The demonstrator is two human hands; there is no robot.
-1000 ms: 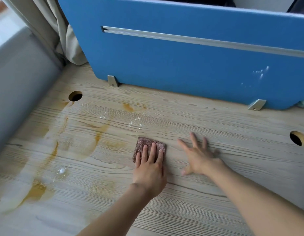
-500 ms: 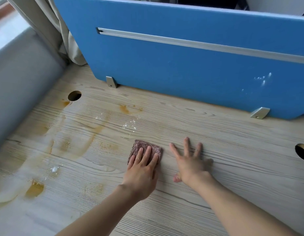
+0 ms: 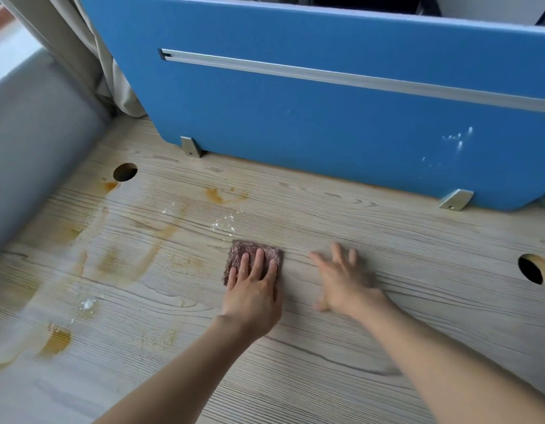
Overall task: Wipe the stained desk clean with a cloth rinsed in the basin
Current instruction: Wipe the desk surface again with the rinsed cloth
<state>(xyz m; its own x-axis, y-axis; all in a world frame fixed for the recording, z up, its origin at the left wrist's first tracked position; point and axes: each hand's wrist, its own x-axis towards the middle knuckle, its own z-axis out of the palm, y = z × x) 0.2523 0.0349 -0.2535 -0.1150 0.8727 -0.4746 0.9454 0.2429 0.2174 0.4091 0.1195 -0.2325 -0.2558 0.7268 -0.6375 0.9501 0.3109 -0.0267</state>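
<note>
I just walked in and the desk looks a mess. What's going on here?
A person is cleaning a wood-grain desk. Their left hand presses flat on a small folded brownish cloth near the middle of the desk. The right hand is spread on the bare wood just beside it and holds nothing. Yellow-brown stains cover the desk to the left of the cloth and are not yet wiped. A blue partition stands along the back edge. No basin is in view.

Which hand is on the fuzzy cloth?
The left hand: its straight fingers press the purplish-brown cloth on the desk. The right hand, beside it with fingers spread, has no cloth.
</note>
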